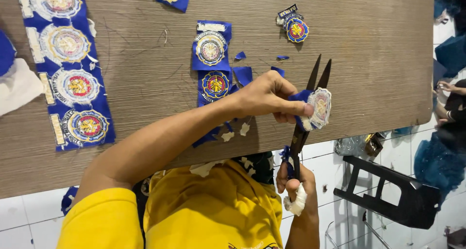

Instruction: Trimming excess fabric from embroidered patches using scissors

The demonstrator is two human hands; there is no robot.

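Mid-trim: left hand [269, 95] pinches the round embroidered badge with blue cloth edge [318, 108] at the table's near edge; right hand [293, 183] fingers closed on the dark long-bladed scissors [306, 108], blades apart. Next, probably: rotate badge, follow border closely.

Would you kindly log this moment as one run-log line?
left hand: holds round embroidered patch | right hand: grips dark scissors, blades open at patch edge | wooden table: blue fabric scraps
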